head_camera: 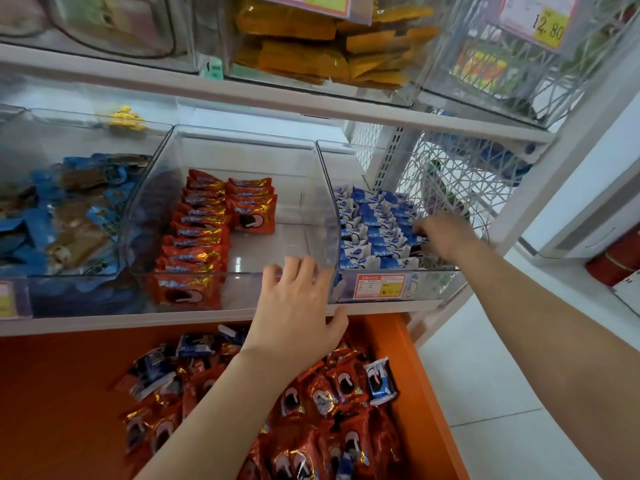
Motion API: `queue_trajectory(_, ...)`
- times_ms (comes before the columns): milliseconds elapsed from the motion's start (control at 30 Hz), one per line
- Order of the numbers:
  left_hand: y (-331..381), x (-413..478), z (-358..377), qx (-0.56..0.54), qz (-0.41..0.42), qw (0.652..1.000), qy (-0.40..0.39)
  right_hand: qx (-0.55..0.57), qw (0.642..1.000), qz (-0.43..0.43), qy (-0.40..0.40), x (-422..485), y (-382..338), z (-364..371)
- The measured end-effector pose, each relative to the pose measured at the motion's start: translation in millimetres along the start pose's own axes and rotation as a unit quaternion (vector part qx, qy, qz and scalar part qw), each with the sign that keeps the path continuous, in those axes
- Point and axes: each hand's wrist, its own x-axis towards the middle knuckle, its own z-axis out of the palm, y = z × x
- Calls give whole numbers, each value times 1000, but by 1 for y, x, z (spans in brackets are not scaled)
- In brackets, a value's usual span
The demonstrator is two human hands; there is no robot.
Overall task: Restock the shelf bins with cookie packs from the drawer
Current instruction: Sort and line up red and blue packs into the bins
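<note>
Blue cookie packs [374,233] look light, slippery and crushable; best pinched by their sealed ends. Right hand [446,237] pinches one in the right bin [433,289]; left hand [298,306] rests spread on the middle bin [242,289] rim.

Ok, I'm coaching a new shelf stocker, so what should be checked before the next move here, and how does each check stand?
1. Orange drawer open, with its loose red packs in reach: ok.
2. Free floor in the clear plastic middle bin beside the stacked red cookie packs: ok.
3. Left hand empty, resting on that bin's front rim: ok.
4. Right hand free of the blue-and-white cookie packs: cannot tell, its fingertips are hidden among them.
5. Rows in the clear right-hand bin tidy: ok.
</note>
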Motion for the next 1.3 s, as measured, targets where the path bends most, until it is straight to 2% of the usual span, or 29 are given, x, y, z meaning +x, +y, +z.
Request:
queue_trajectory(233, 0, -1, 0, 2, 0, 1000, 0, -58, 998, -34, -14, 6, -2, 6)
queue_trajectory(333, 0, -1, -1, -1, 1, 1000, -2, -55, 998, -23, -5, 7, -1, 8)
queue_trajectory(667, -3, 0, 1, -1, 16, 1000, 18, 110, 992, 53, -9, -4, -1, 7)
queue_trajectory(767, -3, -1, 0, 7, 20, 1000, 21, 170, 981, 78, 58, -24, -6, -3)
queue_trajectory(900, -2, -3, -2, 16, 21, 1000, 13, 281, 944, 41, 167, -74, -26, -6)
queue_trajectory(1033, -2, -13, 0, 24, 33, 999, 7, 227, 964, -44, 129, -119, -41, 11)
queue_trajectory(1133, -5, -22, 2, 47, 54, 997, -10, 181, 975, -49, 121, -133, -45, 29)
queue_trajectory(1200, -8, -30, 3, 65, 61, 996, -20, 176, 974, -34, 136, -144, -50, 40)
queue_trajectory(1300, -11, -45, 6, 58, 55, 997, -18, 189, 959, -31, 207, -165, -66, 52)
